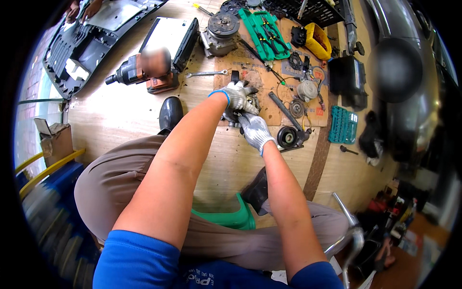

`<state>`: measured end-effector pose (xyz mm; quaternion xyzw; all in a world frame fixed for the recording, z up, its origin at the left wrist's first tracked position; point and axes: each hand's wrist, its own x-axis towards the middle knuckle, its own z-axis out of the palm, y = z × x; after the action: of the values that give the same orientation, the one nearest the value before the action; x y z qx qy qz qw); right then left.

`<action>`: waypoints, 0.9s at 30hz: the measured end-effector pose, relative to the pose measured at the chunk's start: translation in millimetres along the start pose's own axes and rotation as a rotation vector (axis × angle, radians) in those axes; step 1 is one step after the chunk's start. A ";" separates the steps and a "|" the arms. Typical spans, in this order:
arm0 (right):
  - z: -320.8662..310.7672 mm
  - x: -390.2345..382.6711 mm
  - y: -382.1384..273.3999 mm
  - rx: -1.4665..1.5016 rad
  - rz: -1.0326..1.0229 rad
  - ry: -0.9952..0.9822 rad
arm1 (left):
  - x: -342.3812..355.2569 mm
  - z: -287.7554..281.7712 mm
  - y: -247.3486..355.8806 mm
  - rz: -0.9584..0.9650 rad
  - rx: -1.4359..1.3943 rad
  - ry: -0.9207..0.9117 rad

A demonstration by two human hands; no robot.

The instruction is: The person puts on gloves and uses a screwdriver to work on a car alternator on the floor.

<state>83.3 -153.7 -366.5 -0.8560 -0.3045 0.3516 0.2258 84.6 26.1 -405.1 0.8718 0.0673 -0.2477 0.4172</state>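
Observation:
My left hand point(237, 96), in a pale glove with blue cuff, is curled over a metal assembly point(253, 102) on the cardboard point(231, 67). My right hand point(256, 130), also gloved, grips its lower right side; the fingertips and much of the part are hidden. Right of them lie a long dark metal tool point(284, 110), a black pulley point(288, 136), a flat round disc point(297, 108) and a silver round part point(306, 90). A combination wrench point(206, 74) rests just above left, and a compressor with a round top plate point(221, 41) stands beyond.
An impact wrench point(130, 70), green tool case point(263, 33), yellow tray point(317, 43), black case point(346, 82) and teal socket set point(342, 125) surround me. A co-worker's hand point(91, 8) is by a large panel point(96, 38). My boots flank a green stool point(226, 216); a car point(414, 120) stands right.

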 end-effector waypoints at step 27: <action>71.2 -52.5 16.8 0.760 0.339 0.240 | 0.0 27.1 4.4 0.076 0.188 0.303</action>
<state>6.9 -189.1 -398.5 -0.7847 0.0198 0.3687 0.4979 75.7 2.6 -416.4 0.9363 0.0731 -0.1029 0.3279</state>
